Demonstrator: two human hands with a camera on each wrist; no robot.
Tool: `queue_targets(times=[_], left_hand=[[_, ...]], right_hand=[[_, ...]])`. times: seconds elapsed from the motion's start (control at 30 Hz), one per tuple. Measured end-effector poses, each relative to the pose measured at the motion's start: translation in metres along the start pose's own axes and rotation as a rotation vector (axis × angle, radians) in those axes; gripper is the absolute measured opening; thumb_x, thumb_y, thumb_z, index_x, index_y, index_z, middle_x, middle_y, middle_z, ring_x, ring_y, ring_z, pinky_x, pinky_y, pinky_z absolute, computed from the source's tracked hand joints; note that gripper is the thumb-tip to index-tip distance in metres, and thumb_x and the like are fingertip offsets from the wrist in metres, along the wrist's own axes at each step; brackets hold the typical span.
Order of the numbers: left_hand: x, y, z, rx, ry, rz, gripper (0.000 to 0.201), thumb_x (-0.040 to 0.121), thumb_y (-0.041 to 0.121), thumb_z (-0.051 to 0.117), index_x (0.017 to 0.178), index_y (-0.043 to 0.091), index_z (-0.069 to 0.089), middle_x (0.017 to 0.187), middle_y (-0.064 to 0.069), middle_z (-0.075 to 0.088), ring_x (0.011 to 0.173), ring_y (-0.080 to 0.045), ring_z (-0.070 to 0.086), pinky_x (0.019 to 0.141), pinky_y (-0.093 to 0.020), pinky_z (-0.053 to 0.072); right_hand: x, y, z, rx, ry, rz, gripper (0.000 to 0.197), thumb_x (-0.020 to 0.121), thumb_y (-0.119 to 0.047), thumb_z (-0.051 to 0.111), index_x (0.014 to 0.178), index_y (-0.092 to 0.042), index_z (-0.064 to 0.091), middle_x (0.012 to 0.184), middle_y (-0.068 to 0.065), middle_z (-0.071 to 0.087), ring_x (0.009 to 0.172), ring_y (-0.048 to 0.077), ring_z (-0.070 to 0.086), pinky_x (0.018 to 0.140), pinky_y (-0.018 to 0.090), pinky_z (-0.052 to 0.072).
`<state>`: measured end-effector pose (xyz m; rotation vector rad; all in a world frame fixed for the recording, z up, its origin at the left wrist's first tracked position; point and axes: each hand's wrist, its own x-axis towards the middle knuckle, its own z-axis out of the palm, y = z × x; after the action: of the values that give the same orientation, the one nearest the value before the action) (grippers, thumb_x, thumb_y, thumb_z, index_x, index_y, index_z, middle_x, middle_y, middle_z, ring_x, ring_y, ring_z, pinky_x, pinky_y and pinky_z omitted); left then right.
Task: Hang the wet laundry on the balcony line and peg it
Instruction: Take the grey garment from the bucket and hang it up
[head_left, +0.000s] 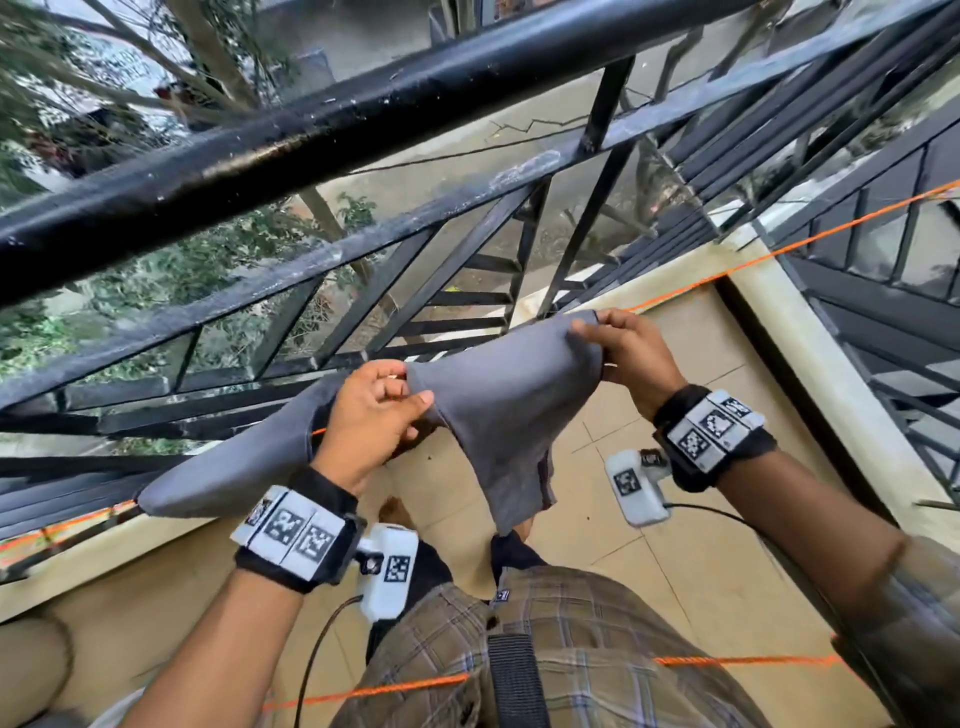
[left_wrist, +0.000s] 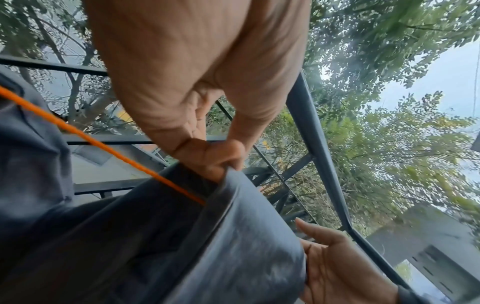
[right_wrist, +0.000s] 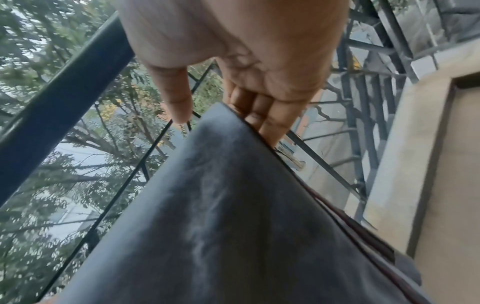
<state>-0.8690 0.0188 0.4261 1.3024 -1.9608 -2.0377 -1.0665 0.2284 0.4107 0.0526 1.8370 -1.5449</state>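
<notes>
Pinching grey cloth (head_left: 498, 410) over orange line (head_left: 727, 273), both hands' fingers (head_left: 589, 328), line's middle hidden

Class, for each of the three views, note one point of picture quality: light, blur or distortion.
Head view: soft, even daylight, wide-angle bending of the black railing. Left wrist view: grey garment smeared by blur, pale sky glaring at right. Right wrist view: right hand close and soft, trees streaked.

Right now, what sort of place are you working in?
An upper-floor balcony, it seems: a black metal railing with treetops beyond, a tiled floor, and an orange line carrying a grey cloth.
</notes>
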Motion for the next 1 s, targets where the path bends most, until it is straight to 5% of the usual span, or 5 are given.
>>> queue_targets(times=[0.17,0.3,0.53,0.73,1.0], left_hand=[[0.046,-0.001,0.010,0.208,0.089,-0.010,0.028,0.088,0.002,0.068,0.114,0.008,0.062,0.062,0.005,0.064,0.047,-0.006,0.056,0.055,-0.024,0.047],[0.052,0.010,-0.004,0.336,0.186,0.135,0.025,0.086,0.010,0.067,0.104,0.028,0.063,0.071,0.003,0.068,0.069,-0.014,0.065,0.077,-0.028,0.051],[0.025,-0.018,-0.100,0.707,0.047,0.218,0.022,0.085,0.018,0.076,0.106,0.015,0.071,0.097,-0.001,0.071,0.088,-0.018,0.066,0.079,-0.022,0.046],[0.010,-0.053,-0.163,1.167,-0.074,0.103,0.061,0.081,0.056,0.050,0.129,0.021,0.066,0.130,-0.007,0.066,0.118,-0.031,0.062,0.099,-0.047,0.049],[-0.007,-0.068,-0.157,1.148,-0.320,0.063,0.069,0.085,0.066,0.021,0.116,0.025,0.067,0.112,-0.006,0.072,0.105,-0.030,0.065,0.082,-0.036,0.048]], right_hand=[[0.038,0.001,0.007,-0.363,0.192,0.075,0.034,0.077,-0.054,0.068,0.087,-0.022,0.061,0.073,-0.001,0.054,0.076,0.020,0.053,0.070,0.033,0.047],[0.038,0.001,0.004,-0.780,0.263,-0.019,0.052,0.085,-0.058,0.058,0.126,-0.027,0.052,0.113,0.007,0.066,0.106,0.027,0.062,0.096,0.036,0.044],[0.020,-0.010,-0.013,-0.940,0.337,-0.192,0.023,0.084,-0.046,0.065,0.093,-0.025,0.069,0.087,-0.005,0.071,0.091,0.023,0.066,0.074,0.029,0.047],[0.011,0.011,0.044,-1.052,-0.137,-0.695,0.035,0.082,-0.043,0.058,0.105,-0.019,0.069,0.102,0.004,0.070,0.096,0.027,0.061,0.087,0.036,0.047],[0.005,0.047,0.123,-1.329,-0.466,-0.392,0.024,0.086,-0.038,0.063,0.104,-0.023,0.064,0.102,0.006,0.071,0.098,0.031,0.064,0.078,0.035,0.048]])
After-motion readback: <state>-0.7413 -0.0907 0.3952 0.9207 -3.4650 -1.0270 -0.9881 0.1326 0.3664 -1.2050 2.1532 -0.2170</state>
